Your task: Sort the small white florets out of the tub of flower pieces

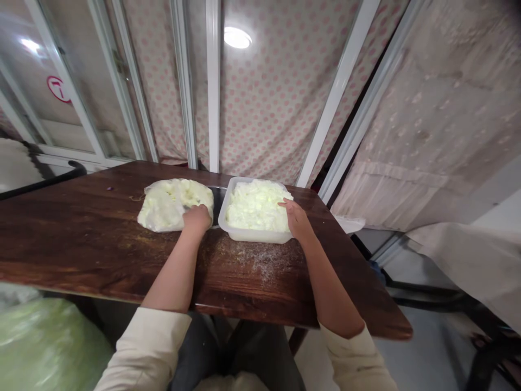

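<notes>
A white plastic tub point(254, 235) stands on the dark wooden table, heaped with pale yellow-white, finely shredded or crumbly stuff point(257, 205). To its left lies a clear plastic bag point(163, 209) full of similar pale stuff. My left hand point(198, 218) is at the bag's right front side with its fingers curled in. Whatever those fingers grip is hidden from me. At the tub's right side is my right hand point(296, 217), fingers stretched out over the rim and the edge of the heap. A dark, shiny flat thing point(218, 200) shows between bag and tub.
The wooden table point(81, 233) has pale crumbs scattered near its front. Behind it rise white-framed glass panels point(214, 87) with dotted curtains. A large pale-green plastic bag point(49, 347) sits at the lower left. Black metal tubing point(427, 296) and cloth-covered furniture stand at the right.
</notes>
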Available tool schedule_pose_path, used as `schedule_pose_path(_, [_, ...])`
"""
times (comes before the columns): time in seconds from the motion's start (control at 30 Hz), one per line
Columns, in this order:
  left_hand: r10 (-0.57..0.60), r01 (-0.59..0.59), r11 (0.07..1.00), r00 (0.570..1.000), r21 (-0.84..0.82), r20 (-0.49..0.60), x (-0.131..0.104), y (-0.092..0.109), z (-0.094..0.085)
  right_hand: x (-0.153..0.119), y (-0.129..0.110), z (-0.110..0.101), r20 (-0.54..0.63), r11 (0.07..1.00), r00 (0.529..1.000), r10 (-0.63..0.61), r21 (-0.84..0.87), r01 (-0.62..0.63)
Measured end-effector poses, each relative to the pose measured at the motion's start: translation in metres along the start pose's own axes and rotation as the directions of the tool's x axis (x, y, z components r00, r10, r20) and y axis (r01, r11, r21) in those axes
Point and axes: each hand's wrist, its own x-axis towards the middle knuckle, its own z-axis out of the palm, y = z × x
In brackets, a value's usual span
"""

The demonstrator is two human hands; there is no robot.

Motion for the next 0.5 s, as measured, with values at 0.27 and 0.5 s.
schedule_pose_path(0.27, [0.097,-0.095,0.994,0.994,-0.055,0.041,0.0030,-0.0022,0.0047,0.0007,0.0009,0.0014,-0.016,1.000,1.000,0.001,0.016,-0.001])
schedule_pose_path(0.5, [0.135,-0.141,0.978,0.990,-0.153,-0.049,0.0051,-0.0023,0.0081,0.0012,0.0020,0.0015,-0.013,0.998,1.000,-0.012,0.055,0.012])
